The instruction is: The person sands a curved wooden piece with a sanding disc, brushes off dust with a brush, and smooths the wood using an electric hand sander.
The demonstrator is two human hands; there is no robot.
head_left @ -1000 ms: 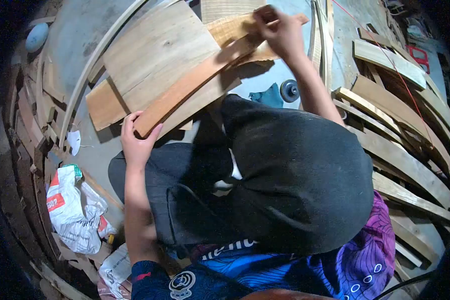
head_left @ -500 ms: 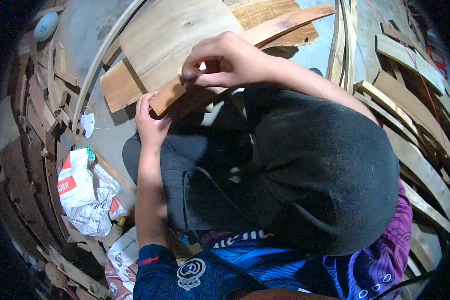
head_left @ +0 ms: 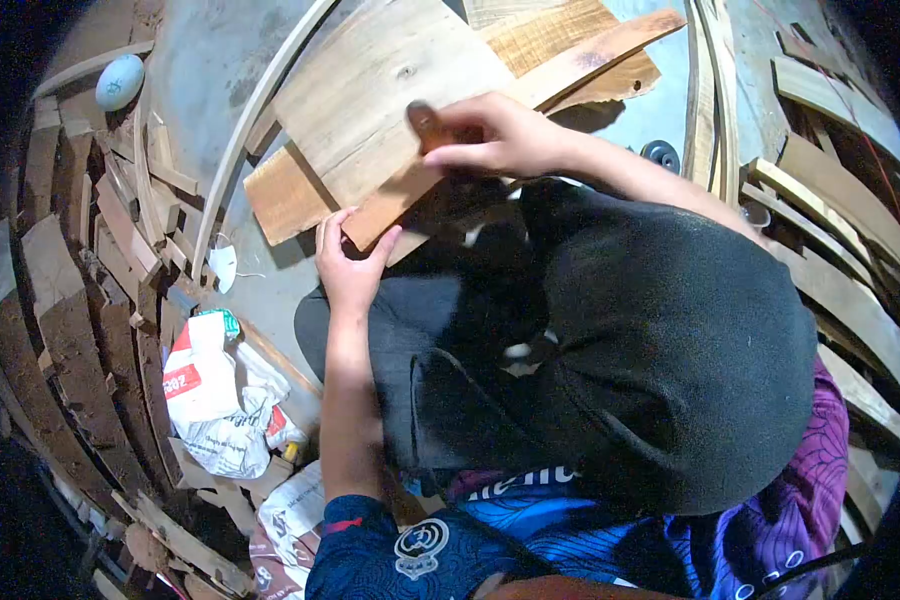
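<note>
A long, slightly curved reddish-brown wood strip (head_left: 588, 58) lies slanting across a wide pale board (head_left: 385, 85). My left hand (head_left: 353, 258) grips the strip's near end between thumb and fingers. Above the middle of the strip, my right hand (head_left: 485, 135) is closed round a small dark brown object (head_left: 425, 125), too blurred to identify. Beneath the pale board, an orange-brown board (head_left: 288, 195) sticks out at the left and a grained board (head_left: 550, 38) at the upper right.
Curved wood pieces (head_left: 835, 190) are piled at the right, and darker offcuts (head_left: 65, 260) at the left. A white sack (head_left: 220, 420) lies at lower left. A pale blue oval object (head_left: 119, 83) is at upper left, and a black round object (head_left: 660, 155) beyond my right forearm.
My right hand moved from the strip's far end down towards my left hand, then back a little up the strip. My left hand kept its grip. The whole view shifted.
</note>
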